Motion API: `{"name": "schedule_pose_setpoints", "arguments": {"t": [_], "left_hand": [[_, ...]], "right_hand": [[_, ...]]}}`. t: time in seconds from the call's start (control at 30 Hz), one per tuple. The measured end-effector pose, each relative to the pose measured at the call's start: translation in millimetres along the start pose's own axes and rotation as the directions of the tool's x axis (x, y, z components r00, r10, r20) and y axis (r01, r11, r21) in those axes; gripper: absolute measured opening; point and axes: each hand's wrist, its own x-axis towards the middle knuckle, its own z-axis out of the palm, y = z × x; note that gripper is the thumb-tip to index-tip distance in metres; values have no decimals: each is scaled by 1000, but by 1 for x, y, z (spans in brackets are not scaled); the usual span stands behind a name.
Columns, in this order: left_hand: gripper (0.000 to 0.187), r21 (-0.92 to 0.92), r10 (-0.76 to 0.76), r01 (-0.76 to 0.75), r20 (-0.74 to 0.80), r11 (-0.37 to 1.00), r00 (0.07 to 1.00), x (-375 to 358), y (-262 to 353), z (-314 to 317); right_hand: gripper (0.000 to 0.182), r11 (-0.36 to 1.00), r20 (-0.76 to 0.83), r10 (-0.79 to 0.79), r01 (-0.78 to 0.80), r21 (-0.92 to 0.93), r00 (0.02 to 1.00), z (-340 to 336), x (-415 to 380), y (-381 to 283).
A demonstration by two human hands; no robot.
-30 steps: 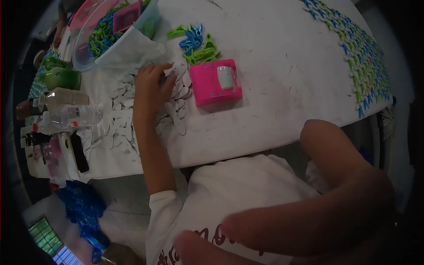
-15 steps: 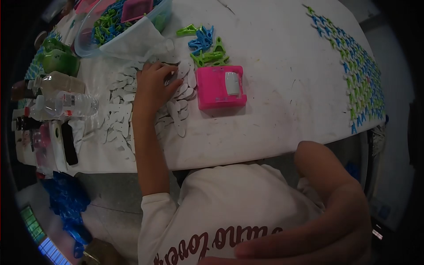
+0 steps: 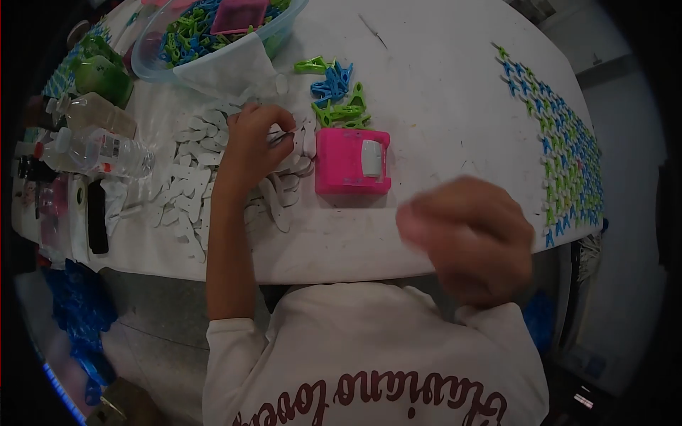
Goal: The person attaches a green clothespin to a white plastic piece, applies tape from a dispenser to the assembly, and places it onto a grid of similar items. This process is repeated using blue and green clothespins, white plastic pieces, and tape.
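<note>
My left hand (image 3: 257,142) is over a pile of white flat plastic pieces (image 3: 190,170), its thumb and index finger pinched on what looks like one such piece. Raised above the table's front edge, my right hand (image 3: 472,238) is blurred, with its fingers curled in; whatever they hold, if anything, is hidden. Between the hands stands a pink box-like holder (image 3: 337,162) with a white piece (image 3: 371,157) on its right part. Just behind the holder are several green clips (image 3: 344,113) and blue clips (image 3: 332,83).
A clear blue tub (image 3: 153,60) of clips stands at the back left, with a pink tray (image 3: 238,15) in it. Bottles (image 3: 117,153) line the left side. Joined green and blue clips (image 3: 561,142) spread along the right edge. A thin tool (image 3: 372,31) lies at the back.
My right hand has moved up and away from the camera toward the table edge, its stretched fingers now curled. My left thumb and index finger have closed together. The view has shifted slightly.
</note>
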Motion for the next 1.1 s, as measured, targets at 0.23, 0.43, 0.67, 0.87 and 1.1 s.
{"name": "schedule_pose_setpoints", "arguments": {"t": [0.23, 0.43, 0.67, 0.87, 1.1], "left_hand": [[28, -359, 262, -280, -98, 891, 960, 0, 41, 3], [28, -491, 224, -218, -47, 844, 973, -7, 65, 22], [27, -820, 61, -134, -121, 556, 991, -11, 63, 41], [32, -571, 207, -288, -204, 769, 957, 3, 75, 39], [27, -521, 196, -298, -242, 800, 950, 9, 76, 39]], "right_hand": [[34, 900, -17, 261, -250, -357, 965, 32, -32, 75], [27, 911, 34, 204, -177, -373, 978, 44, -51, 98], [22, 925, -18, 282, -277, -262, 959, 45, -47, 95], [21, 919, -99, 350, -362, -159, 932, 47, -47, 97], [19, 928, -91, 358, -365, -81, 929, 53, -55, 114]]}}
